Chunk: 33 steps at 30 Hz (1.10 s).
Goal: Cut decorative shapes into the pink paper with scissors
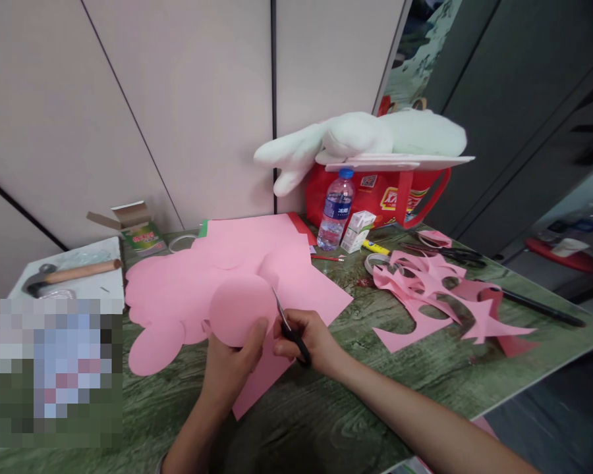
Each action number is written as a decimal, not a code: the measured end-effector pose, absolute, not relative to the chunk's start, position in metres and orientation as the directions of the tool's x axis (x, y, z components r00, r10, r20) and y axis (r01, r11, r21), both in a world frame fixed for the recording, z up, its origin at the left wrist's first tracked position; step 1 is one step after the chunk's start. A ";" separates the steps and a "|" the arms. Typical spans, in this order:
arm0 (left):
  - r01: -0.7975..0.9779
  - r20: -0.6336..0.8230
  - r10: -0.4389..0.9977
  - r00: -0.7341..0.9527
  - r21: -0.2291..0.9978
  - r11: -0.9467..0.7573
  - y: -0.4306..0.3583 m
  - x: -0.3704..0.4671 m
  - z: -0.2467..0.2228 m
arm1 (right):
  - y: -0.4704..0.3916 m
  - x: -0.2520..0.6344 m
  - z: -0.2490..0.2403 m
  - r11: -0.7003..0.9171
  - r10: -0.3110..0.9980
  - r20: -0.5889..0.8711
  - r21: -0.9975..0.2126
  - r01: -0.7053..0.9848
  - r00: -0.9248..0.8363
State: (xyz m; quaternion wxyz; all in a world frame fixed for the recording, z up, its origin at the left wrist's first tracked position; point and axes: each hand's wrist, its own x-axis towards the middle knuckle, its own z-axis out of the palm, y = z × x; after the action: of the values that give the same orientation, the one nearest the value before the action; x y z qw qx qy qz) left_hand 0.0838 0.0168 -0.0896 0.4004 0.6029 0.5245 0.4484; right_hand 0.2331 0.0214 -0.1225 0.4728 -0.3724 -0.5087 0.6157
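My left hand [240,352] is closed on a round piece of pink paper [240,306], its thumb on top and the other fingers mostly hidden beneath. Black-handled scissors [295,342] are in my right hand [311,339], fingers wrapped round the handles. The blades point up and left, alongside the right edge of the paper circle. Under and behind the hands lie large pink paper sheets [329,293]. To the left spread several pink rounded cut-outs [158,349], overlapping one another.
Pink paper scraps [425,289] with curved cuts lie at the right, near tape rolls [375,264] and a long black rod [538,306]. Behind stand a water bottle [336,210], a small white box [358,230] and a red bag [321,187]. A hammer [74,273] rests at the left.
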 end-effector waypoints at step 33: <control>0.260 0.058 0.989 0.135 0.961 -0.092 0.020 0.084 -0.090 | 0.025 0.235 -0.123 0.072 0.967 0.122 -0.973 -0.219 -0.224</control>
State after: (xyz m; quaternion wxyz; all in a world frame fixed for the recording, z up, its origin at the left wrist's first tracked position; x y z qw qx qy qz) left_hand 0.0836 0.0197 -0.0901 0.4397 0.6117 0.5107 0.4143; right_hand 0.2349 0.0246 -0.1231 0.5108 -0.3567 -0.5245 0.5804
